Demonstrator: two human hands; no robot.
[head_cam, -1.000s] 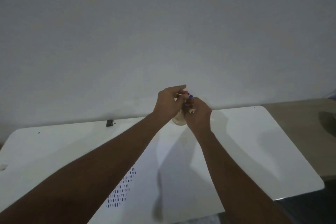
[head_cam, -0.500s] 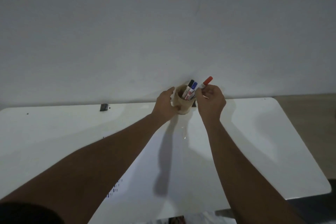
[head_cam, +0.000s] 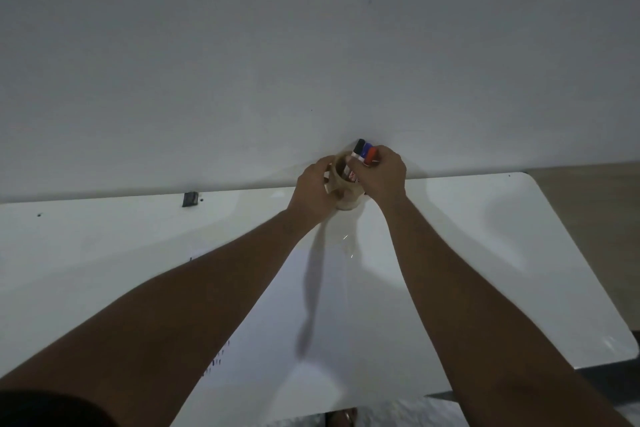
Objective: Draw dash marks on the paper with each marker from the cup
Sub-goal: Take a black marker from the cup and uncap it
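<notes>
A tan cup stands at the far edge of the white table, against the wall. My left hand is wrapped around the cup's left side. My right hand is closed on a red-capped marker that sits in the cup. Beside it in the cup stand a black-capped marker and a blue-capped marker. A sheet of paper lies near me on the table, with rows of blue dashes partly hidden by my left forearm.
A small black object lies at the table's far edge on the left. The grey wall rises right behind the cup. Brown floor shows past the table's right side. A foot shows below the near edge.
One second ago both hands were bunched together over the cup. Half a second ago my right hand held the red marker beside the cup. Now the marker has gone down into the cup.
</notes>
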